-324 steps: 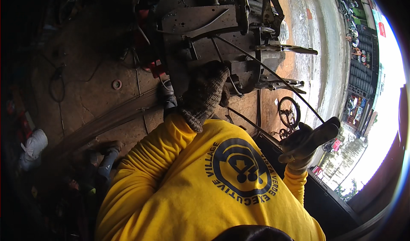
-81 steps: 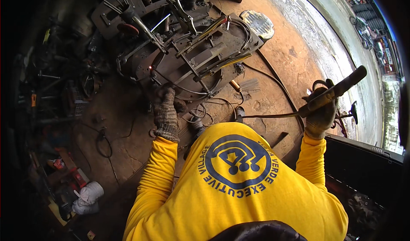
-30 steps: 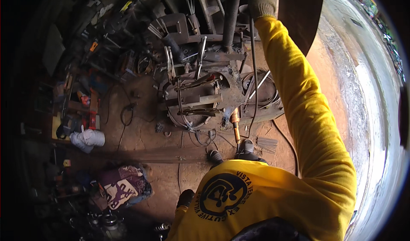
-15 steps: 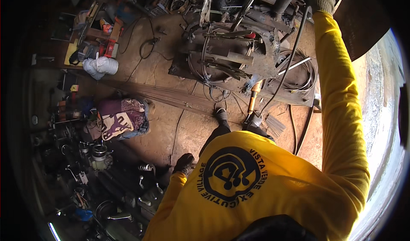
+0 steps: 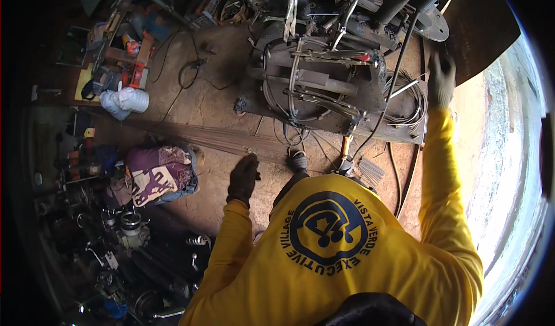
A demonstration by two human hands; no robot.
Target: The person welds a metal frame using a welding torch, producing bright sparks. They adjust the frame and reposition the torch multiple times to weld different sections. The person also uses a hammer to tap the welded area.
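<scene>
My right hand (image 5: 442,82), in a light work glove, is raised at the right beside a large dark metal sheet (image 5: 477,28). Its fingers are a little blurred but look stretched out, with nothing visible in them. Below the sheet's corner the hand stands apart from a pipe with a round flange (image 5: 433,25). My left hand (image 5: 244,178), in a dark glove, hangs over the floor with the thumb apart from the fingers and nothing seen in it. Ahead, locking clamps (image 5: 324,54) grip a ring-shaped metal frame (image 5: 293,77) on a steel plate. An orange power tool (image 5: 346,145) stands partly hidden near my foot.
Coiled wire (image 5: 413,103) lies right of the frame, with a black cable (image 5: 396,83) across it. Thin rods (image 5: 231,138) stretch over the floor. A purple cloth bundle (image 5: 165,173), machine parts (image 5: 133,228) and a cluttered tool tray (image 5: 124,54) are at left.
My right hand has left the top edge by the metal sheet and come down nearer me. My left hand has risen forward from beside my body. The view has shifted slightly.
</scene>
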